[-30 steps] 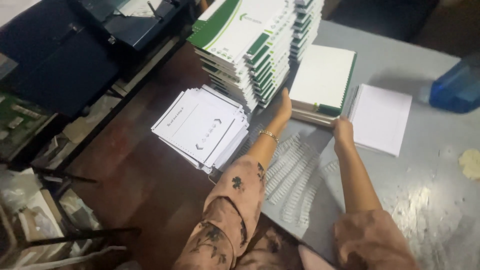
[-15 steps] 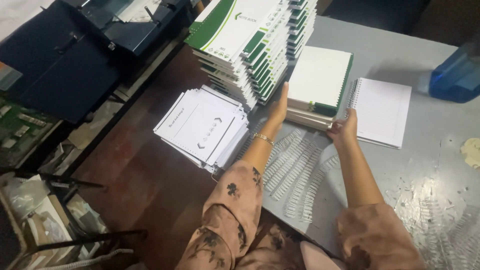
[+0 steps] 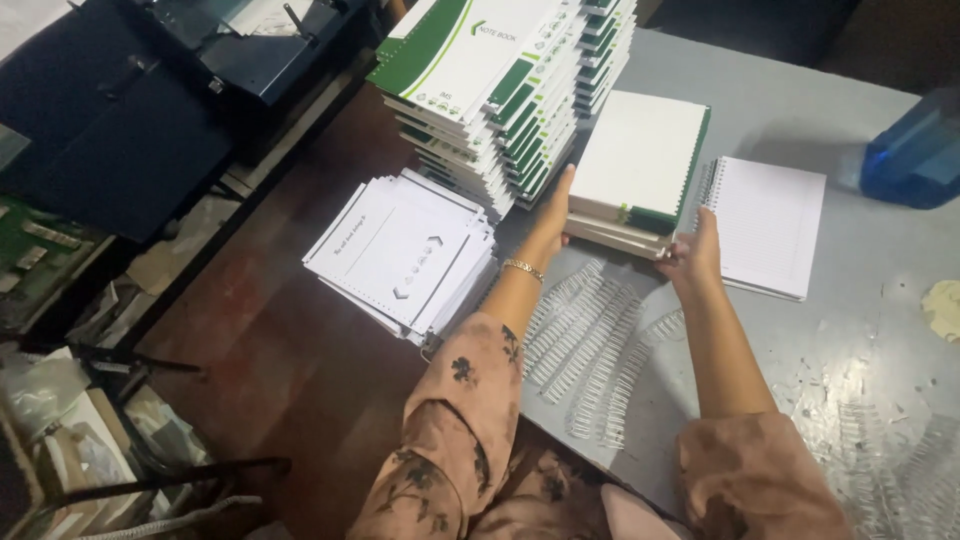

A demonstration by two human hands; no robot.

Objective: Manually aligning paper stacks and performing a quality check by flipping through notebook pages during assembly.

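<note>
Grey tabletop [image 3: 800, 110] carries a small pile of notebooks [image 3: 640, 165] gripped from both sides: the left hand [image 3: 550, 225] presses flat against its left edge, the right hand [image 3: 695, 255] clasps its near right corner. Just right of that grip lies an open spiral notebook [image 3: 765, 225]; below it, loose wire binding coils [image 3: 590, 345]. Left of it rises a tall stack of green-and-white notebooks [image 3: 490, 90], with white covers [image 3: 405, 250] beyond
</note>
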